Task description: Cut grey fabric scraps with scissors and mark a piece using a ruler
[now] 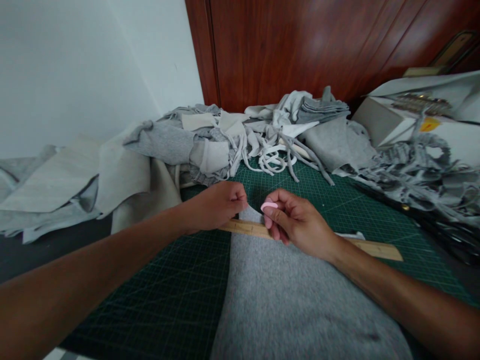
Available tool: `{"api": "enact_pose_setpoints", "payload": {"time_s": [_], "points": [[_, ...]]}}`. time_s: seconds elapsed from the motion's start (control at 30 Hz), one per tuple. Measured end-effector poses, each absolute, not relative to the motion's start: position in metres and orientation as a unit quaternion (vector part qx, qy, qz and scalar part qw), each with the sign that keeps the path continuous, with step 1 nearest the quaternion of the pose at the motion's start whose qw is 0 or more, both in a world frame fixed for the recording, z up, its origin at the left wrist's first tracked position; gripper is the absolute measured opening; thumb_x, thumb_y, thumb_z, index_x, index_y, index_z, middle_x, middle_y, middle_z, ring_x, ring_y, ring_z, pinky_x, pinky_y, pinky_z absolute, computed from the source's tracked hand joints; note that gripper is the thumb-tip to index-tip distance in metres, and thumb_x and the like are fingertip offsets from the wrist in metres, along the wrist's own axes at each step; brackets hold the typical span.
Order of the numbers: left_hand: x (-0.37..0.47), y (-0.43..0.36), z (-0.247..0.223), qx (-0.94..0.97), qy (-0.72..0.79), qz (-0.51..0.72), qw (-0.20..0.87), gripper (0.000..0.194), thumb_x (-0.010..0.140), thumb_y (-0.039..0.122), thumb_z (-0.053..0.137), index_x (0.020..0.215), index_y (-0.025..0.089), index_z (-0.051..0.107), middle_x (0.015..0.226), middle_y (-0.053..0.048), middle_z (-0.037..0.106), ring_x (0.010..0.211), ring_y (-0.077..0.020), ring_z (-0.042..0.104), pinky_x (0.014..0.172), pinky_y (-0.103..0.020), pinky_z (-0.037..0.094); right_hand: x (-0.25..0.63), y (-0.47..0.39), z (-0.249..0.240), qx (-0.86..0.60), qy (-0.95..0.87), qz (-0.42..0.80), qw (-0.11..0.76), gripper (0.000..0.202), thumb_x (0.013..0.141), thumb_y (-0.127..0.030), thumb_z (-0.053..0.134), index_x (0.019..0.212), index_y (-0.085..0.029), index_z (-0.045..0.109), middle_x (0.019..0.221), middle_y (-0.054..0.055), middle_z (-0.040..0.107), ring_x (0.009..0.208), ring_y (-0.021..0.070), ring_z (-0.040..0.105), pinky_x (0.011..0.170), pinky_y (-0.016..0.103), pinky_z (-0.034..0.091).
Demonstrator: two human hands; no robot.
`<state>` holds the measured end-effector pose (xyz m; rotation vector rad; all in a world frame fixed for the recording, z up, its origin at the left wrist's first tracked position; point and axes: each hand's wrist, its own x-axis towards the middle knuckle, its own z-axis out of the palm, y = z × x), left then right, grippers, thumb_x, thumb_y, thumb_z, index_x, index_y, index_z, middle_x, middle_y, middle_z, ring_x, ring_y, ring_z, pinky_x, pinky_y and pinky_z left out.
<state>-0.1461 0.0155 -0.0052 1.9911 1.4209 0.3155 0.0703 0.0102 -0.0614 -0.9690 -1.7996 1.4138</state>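
Note:
A long piece of grey knit fabric (288, 295) lies over the green cutting mat (161, 295), narrowing toward its far end. Across that end rests a wooden ruler (375, 249), partly covered by both hands. My left hand (221, 206) is closed at the fabric's far corner, thumb and fingers pinching its edge just beyond the ruler. Between the thumb and fingers of my right hand (296, 220) is a flat pink piece of tailor's chalk (269, 205), held above the fabric near the ruler. Part of the fabric's far edge is hidden by the hands.
Heaped fabric pieces (165, 142) line the back and left. Pale fabric strips (275, 157) spill onto the mat. Black-handled scissors (407, 207) lie at the right, before grey scraps (431, 165) and a white box (382, 120). A reddish wooden panel (292, 50) stands behind.

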Motion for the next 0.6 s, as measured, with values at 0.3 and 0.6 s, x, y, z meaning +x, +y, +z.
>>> {"api": "enact_pose_setpoints", "payload": {"time_s": [0.3,0.6], "points": [[-0.146,0.022,-0.010,0.802,0.539,0.075,0.246,0.018,0.092,0.029,0.056,0.078,0.019,0.061,0.069,0.001,0.062,0.065,-0.0142,0.055,0.064,-0.029,0.035,0.071,0.006,-0.060,-0.360,-0.746,0.465,0.312,0.018,0.108,-0.034,0.054,0.096,-0.022,0.056,0.066,-0.006,0.063,0.045,0.0070,0.049,0.043,0.021,0.037],[-0.169,-0.034,0.008,0.840,0.498,0.154,0.152,0.018,0.080,0.023,0.064,0.096,0.026,0.073,0.098,-0.001,0.074,0.086,-0.0171,0.067,0.079,-0.028,0.051,0.069,0.007,-0.060,-0.358,-0.742,0.470,0.317,0.020,0.108,-0.036,0.054,0.093,-0.023,0.056,0.064,-0.006,0.062,0.045,0.0079,0.050,0.044,0.023,0.036]]}}
